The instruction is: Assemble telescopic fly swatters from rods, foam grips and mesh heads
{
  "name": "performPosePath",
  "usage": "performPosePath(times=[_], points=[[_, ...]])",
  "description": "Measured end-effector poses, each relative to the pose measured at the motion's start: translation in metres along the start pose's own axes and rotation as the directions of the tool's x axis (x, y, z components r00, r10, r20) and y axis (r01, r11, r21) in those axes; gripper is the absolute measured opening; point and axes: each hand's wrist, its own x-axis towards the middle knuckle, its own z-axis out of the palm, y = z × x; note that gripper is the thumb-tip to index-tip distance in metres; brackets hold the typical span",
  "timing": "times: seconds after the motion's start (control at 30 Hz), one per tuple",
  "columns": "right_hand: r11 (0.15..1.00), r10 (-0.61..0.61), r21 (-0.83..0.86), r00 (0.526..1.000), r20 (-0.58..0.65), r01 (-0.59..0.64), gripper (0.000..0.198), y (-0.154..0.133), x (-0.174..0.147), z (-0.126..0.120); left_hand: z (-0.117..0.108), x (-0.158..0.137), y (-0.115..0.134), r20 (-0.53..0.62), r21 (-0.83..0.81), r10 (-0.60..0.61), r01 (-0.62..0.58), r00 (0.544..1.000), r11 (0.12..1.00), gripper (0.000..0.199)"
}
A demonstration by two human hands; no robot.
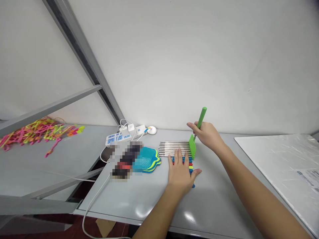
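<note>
My right hand is closed around a green fly swatter, which tilts upright with its green handle on top. The swatter's flat green head points down, at the right end of a row of thin metal rods. My left hand lies flat with fingers spread over the rods' coloured handles, which are blue, red and yellow. The hand partly hides these handles. Left of the rods lies a stack of blue and yellow-green swatter heads.
A power strip with plugs and a round white device stand by the wall. A pixelated patch covers something beside the stack. A white wrapped panel lies at right. Colourful cords lie on the left table. A cable crosses the edge.
</note>
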Motion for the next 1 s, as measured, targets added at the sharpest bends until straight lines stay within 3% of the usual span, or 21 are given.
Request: performPosePath(times=[0.4,0.53,0.63,0.87,1.0], points=[[0.999,0.004,-0.036,1.000,0.005,-0.003,0.060,-0.001,-0.010,-0.005,0.000,0.000,0.002,-0.006,0.002,-0.004,0.004,1.000,1.000,0.088],[0.998,0.030,-0.050,0.999,-0.021,-0.031,0.060,0.002,-0.011,-0.009,-0.010,0.001,0.007,-0.032,-0.039,-0.013,0.012,0.999,0.999,0.090],[0.998,0.038,-0.052,0.999,-0.028,-0.040,0.061,0.005,-0.012,-0.010,-0.025,0.009,0.004,-0.036,-0.168,-0.050,0.043,0.998,0.985,0.080],[0.998,0.047,-0.044,0.998,-0.048,-0.049,0.061,0.012,-0.010,-0.015,-0.061,0.061,-0.053,-0.020,-0.339,-0.313,0.288,0.950,0.896,0.058],[0.997,0.071,-0.039,0.996,-0.052,-0.073,0.061,0.015,-0.011,-0.016,-0.075,0.083,-0.087,-0.026,-0.440,-0.409,0.357,0.912,0.824,0.037]])
